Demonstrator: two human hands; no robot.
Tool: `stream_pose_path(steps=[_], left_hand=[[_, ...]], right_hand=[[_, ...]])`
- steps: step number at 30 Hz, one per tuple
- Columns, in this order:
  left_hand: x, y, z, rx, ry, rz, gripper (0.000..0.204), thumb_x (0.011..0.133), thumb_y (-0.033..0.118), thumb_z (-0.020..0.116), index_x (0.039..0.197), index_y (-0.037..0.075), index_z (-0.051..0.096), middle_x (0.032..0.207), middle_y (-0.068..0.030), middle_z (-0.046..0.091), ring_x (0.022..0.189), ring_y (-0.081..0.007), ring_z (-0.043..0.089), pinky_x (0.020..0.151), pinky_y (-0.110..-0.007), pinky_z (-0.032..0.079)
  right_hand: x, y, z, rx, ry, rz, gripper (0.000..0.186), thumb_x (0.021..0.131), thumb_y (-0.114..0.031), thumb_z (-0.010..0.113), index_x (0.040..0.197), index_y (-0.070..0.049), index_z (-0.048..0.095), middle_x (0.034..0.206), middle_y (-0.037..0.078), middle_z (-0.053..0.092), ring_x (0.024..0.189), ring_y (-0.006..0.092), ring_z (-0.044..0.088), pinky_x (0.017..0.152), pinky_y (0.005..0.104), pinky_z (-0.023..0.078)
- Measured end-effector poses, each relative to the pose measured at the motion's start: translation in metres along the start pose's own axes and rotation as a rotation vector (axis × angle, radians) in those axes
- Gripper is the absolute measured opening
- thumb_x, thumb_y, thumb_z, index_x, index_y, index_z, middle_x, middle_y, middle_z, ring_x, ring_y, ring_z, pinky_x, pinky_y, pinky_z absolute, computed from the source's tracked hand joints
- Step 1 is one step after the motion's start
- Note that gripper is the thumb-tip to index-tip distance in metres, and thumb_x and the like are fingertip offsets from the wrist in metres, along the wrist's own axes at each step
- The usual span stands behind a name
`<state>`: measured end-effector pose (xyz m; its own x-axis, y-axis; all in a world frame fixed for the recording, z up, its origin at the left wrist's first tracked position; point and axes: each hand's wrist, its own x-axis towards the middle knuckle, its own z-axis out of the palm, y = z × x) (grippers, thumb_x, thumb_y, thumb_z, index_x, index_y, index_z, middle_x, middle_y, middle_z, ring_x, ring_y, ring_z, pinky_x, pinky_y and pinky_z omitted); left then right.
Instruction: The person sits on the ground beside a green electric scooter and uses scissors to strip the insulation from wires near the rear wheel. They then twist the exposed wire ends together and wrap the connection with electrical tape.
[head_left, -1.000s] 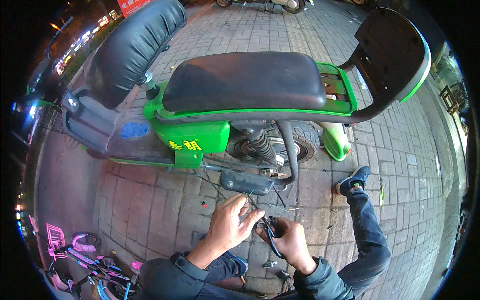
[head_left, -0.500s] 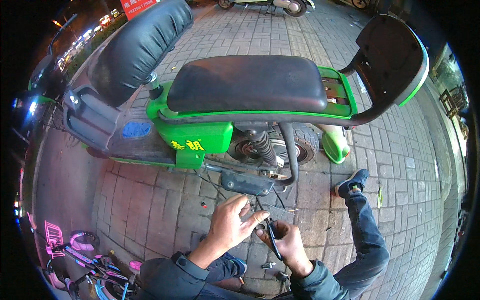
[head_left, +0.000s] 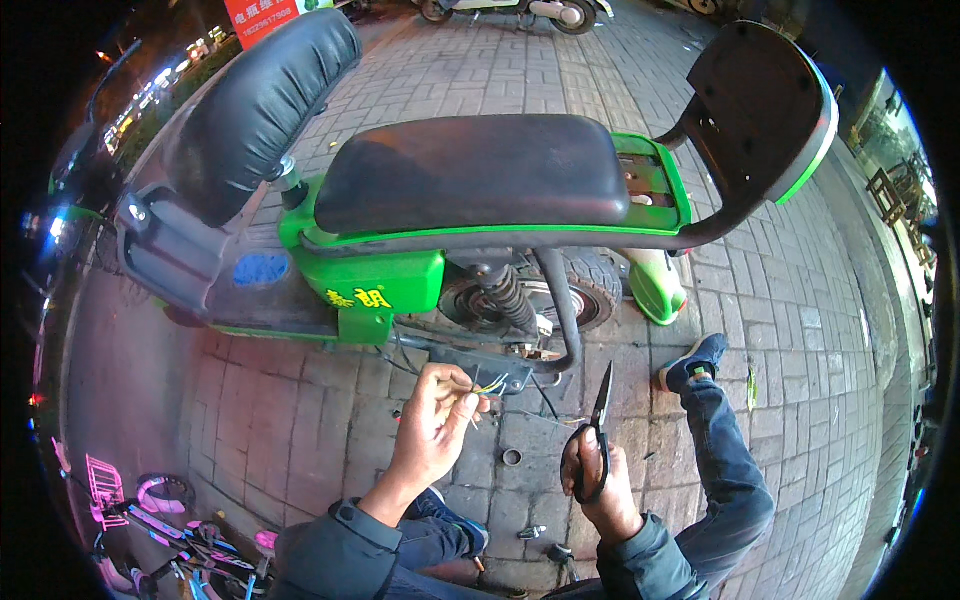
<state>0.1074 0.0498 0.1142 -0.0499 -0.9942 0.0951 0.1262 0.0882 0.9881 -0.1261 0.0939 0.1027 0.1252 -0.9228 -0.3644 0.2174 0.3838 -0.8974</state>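
My left hand (head_left: 432, 425) pinches a bundle of thin wires (head_left: 490, 387); their loose ends, some yellow and some pale, fan out past the fingertips. Held upright in my right hand (head_left: 605, 490) is a pair of black-handled scissors (head_left: 600, 410), blades pointing away from me and close together, fingers in the handle loops. Both hands are near the rear wheel side of a green electric scooter (head_left: 395, 285) with a black seat (head_left: 475, 175). Between the hands a small dark ring (head_left: 511, 457) lies on the paving. A black cable (head_left: 543, 398) hangs by the scooter's lower frame.
Small metal parts (head_left: 532, 532) lie on the paving near my feet. A pink and blue child's bicycle (head_left: 185, 540) stands at the lower left. My bent right leg (head_left: 725, 450) is at the right. Another scooter (head_left: 520, 12) is parked at the far side.
My hands have drawn apart. The scissors have moved right, away from the wires, and now point upward. My left hand has risen slightly, showing the wire ends. The view has shifted a little.
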Motion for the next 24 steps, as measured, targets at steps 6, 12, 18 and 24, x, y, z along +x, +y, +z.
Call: stream_pose_path(steps=[6,12,18,24], left_hand=[[0.002,0.004,0.000,0.320,-0.005,0.118,0.013,0.097,-0.001,0.058,0.110,0.000,0.061,0.094,-0.0091,0.071,0.087,-0.0157,0.071,0.071,-0.028,0.056],[0.002,0.008,0.007,0.425,0.058,0.064,0.009,0.095,0.000,0.062,0.104,-0.001,0.063,0.092,-0.0110,0.073,0.083,-0.0191,0.074,0.071,-0.029,0.059],[0.003,0.008,0.007,0.496,0.080,0.024,0.009,0.092,0.004,0.067,0.099,0.000,0.065,0.085,-0.0108,0.072,0.074,-0.0177,0.074,0.063,-0.027,0.058],[0.000,0.012,0.007,0.630,0.063,0.037,0.011,0.089,0.003,0.070,0.098,-0.001,0.065,0.084,-0.0112,0.072,0.067,-0.0151,0.071,0.056,-0.027,0.054]], right_hand=[[0.008,0.018,0.002,0.265,0.077,0.062,0.045,0.101,-0.049,0.052,0.079,-0.009,0.051,0.066,0.001,0.047,0.059,0.0132,0.049,0.057,0.0288,0.040],[-0.003,0.008,0.020,-0.786,0.182,-0.276,0.045,0.078,-0.036,0.083,0.081,-0.001,0.055,0.067,0.014,0.057,0.059,0.0265,0.059,0.056,0.0379,0.047],[0.002,0.000,0.042,-0.948,0.174,-0.303,0.050,0.080,-0.044,0.081,0.080,-0.001,0.056,0.064,0.014,0.060,0.054,0.0325,0.062,0.053,0.0406,0.050],[0.006,-0.002,0.048,-0.991,0.105,-0.321,0.053,0.083,-0.048,0.076,0.079,0.000,0.055,0.067,0.019,0.062,0.060,0.0381,0.065,0.056,0.0435,0.051]])
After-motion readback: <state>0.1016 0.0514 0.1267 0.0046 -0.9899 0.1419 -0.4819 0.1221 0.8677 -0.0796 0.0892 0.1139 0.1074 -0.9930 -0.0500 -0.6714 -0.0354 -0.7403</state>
